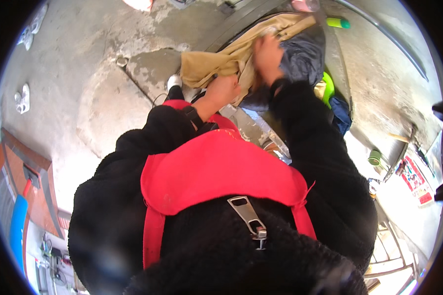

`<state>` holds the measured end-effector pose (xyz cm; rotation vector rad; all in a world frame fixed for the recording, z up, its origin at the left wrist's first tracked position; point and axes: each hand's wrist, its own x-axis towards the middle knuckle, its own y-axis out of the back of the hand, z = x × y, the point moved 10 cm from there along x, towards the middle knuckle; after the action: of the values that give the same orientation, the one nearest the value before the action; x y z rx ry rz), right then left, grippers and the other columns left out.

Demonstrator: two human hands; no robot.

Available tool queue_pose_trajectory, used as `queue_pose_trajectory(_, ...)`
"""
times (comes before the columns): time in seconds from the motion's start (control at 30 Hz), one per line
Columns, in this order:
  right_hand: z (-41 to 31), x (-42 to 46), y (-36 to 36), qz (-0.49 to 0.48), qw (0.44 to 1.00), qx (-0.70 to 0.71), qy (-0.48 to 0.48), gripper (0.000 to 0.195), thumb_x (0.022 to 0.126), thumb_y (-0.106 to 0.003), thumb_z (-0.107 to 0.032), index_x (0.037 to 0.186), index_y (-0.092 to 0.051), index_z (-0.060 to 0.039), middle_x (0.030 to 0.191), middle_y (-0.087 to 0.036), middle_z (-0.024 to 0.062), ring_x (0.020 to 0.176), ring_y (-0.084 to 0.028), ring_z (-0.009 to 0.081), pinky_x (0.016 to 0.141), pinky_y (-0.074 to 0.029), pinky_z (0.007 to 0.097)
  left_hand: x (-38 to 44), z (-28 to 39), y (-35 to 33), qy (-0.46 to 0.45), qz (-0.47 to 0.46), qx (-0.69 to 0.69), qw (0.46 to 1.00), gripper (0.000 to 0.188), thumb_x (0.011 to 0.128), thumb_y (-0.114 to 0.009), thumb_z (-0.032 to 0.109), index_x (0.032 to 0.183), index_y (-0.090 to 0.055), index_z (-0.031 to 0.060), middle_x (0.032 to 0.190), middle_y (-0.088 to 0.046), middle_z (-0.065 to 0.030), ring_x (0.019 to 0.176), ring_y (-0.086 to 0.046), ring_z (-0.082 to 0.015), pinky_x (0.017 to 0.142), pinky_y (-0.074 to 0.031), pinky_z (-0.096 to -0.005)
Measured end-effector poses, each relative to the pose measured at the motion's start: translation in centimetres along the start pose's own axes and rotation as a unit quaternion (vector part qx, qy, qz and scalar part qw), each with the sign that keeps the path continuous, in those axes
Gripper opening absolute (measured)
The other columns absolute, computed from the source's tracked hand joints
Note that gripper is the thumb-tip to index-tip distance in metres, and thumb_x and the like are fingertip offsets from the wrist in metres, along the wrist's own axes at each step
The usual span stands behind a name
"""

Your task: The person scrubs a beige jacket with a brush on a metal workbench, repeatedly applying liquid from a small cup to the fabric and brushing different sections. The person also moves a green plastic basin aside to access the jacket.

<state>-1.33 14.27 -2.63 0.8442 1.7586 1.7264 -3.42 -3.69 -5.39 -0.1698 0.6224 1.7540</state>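
Note:
A tan cloth garment (201,66) lies spread over a dark, shiny piece of clothing (304,55) in front of me. My left hand (221,92) is closed in a fist at the near edge of the tan cloth and grips it. Farther out, my right hand (268,59) presses on the same cloth with bent fingers. It is blurred by motion. Something pale shows at its fingertips, too unclear to name. A red apron (221,166) covers my chest over a black fleece jacket (114,191).
Right of the clothes are a yellow-green bottle (337,23), a lime-green basin (329,88) and navy cloth (341,114). A pink container (305,5) stands beyond them. A long grey pipe (395,44) curves at far right. White shoes (24,97) are at left on concrete floor (96,92).

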Motion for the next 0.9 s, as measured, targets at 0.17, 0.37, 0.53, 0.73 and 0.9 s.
queue_pose_trajectory(0.17,-4.1,-5.3,1.5,-0.030,0.992,0.052,0.109,0.021,0.086,-0.058,-0.027,0.098,-0.055,-0.0095,0.091,-0.057,0.0173,0.083,-0.057,0.0362,0.070,-0.041,0.0480,-0.1,-0.4,-0.4,-0.037,0.021,-0.042,0.998,0.023,0.079,-0.067,0.023,0.084,-0.061,0.0021,0.071,-0.064,-0.0180,0.066,-0.064,-0.0350,0.059,-0.049,-0.0418)
queue_pose_trajectory(0.37,0.0,0.9,0.7,-0.009,1.000,-0.026,-0.007,0.025,0.091,-0.051,-0.033,0.096,-0.054,-0.0083,0.092,-0.060,0.0175,0.079,-0.060,0.0370,0.072,-0.043,0.0527,-0.4,0.2,0.4,-0.011,0.009,-0.032,0.999,0.023,0.078,-0.066,0.028,0.079,-0.062,0.0056,0.074,-0.064,-0.0189,0.070,-0.063,-0.0385,0.060,-0.050,-0.0466)
queue_pose_trajectory(0.53,-5.3,-4.7,1.5,-0.063,0.991,0.061,0.096,0.021,0.089,-0.055,-0.029,0.096,-0.054,-0.0093,0.090,-0.059,0.0156,0.088,-0.057,0.0376,0.071,-0.042,0.0500,-1.0,-0.3,0.2,-0.003,0.014,-0.044,0.999,0.022,0.079,-0.065,0.027,0.079,-0.062,0.0049,0.074,-0.064,-0.0183,0.070,-0.063,-0.0360,0.062,-0.049,-0.0444)
queue_pose_trajectory(0.73,2.5,5.0,-0.2,0.041,0.999,-0.018,-0.005,0.026,0.090,-0.053,-0.036,0.100,-0.052,-0.0116,0.094,-0.059,0.0144,0.084,-0.060,0.0350,0.074,-0.044,0.0495,-1.3,0.7,-0.1,-0.016,-0.011,-0.023,1.000,0.023,0.079,-0.066,0.023,0.078,-0.058,0.0017,0.068,-0.061,-0.0176,0.067,-0.062,-0.0360,0.059,-0.047,-0.0438)
queue_pose_trajectory(0.9,5.4,-1.7,5.9,0.076,0.933,0.347,-0.052,0.024,0.088,-0.063,-0.019,0.101,-0.052,-0.0027,0.091,-0.058,0.0166,0.084,-0.057,0.0367,0.075,-0.046,0.0431,1.2,9.3,3.3,-0.117,0.065,0.092,0.987,0.018,0.081,-0.066,0.021,0.084,-0.060,0.0048,0.075,-0.062,-0.0164,0.074,-0.062,-0.0372,0.064,-0.048,-0.0462)
